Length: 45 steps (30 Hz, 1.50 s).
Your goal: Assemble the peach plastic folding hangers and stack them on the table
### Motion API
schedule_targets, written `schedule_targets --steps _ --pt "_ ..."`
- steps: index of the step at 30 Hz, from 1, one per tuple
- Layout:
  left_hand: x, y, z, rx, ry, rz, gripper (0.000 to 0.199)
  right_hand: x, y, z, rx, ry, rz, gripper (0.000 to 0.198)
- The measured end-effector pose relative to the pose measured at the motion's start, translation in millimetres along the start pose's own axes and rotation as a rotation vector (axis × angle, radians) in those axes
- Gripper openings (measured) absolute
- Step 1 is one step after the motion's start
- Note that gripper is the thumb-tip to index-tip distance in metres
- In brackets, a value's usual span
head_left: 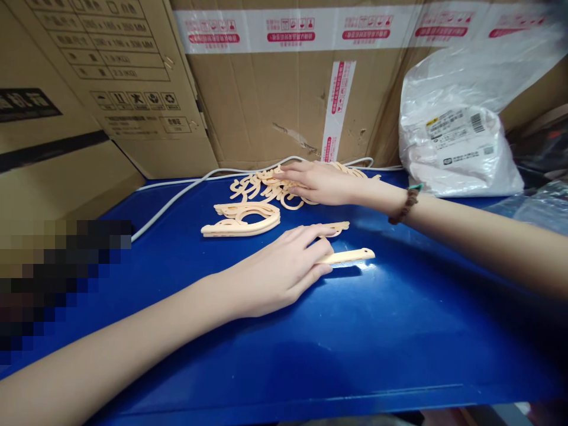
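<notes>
– who holds what?
– the left hand (286,265) pinches a cream strip (354,255), mid-frame; the right hand (323,183), loosely spread, lies over the pile (273,190), upper centre.
– any care needed?
– light touch there, probably, lest it tangle.

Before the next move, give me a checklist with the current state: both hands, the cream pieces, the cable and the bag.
1. Left hand has a piece between thumb and fingers: ok.
2. Right hand is at the pile: ok.
3. Right hand has a firm grip on something: cannot tell; its fingers are spread over the pile.
4. Second piece, just beyond the left hand, is fully visible: not ok; the hand hides part.
5. Cable is clear of the right hand: cannot tell; it passes close behind.
6. Bag is clear of both hands: ok.
</notes>
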State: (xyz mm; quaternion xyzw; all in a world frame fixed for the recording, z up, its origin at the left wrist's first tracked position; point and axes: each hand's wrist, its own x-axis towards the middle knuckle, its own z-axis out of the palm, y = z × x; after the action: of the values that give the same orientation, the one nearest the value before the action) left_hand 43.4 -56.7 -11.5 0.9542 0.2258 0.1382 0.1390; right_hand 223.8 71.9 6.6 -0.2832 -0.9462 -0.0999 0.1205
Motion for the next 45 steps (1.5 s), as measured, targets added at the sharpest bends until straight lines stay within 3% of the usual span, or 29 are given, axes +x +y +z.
schedule_targets --steps 5,16,29,45 --pt "0 -1 0 0.009 -0.006 0.007 0.026 16 1 9 0.005 -0.024 -0.066 0.043" --pt "0 0 -1 0.0 -0.003 0.01 0.025 21 -1 8 -0.023 -0.021 -0.021 0.029" --pt "0 -1 -2 0.003 -0.004 0.022 0.027 27 -3 9 -0.086 -0.015 0.221 0.03" --pt "0 1 -3 0.035 -0.032 0.007 0.029 30 -1 9 -0.051 0.062 0.287 0.03"
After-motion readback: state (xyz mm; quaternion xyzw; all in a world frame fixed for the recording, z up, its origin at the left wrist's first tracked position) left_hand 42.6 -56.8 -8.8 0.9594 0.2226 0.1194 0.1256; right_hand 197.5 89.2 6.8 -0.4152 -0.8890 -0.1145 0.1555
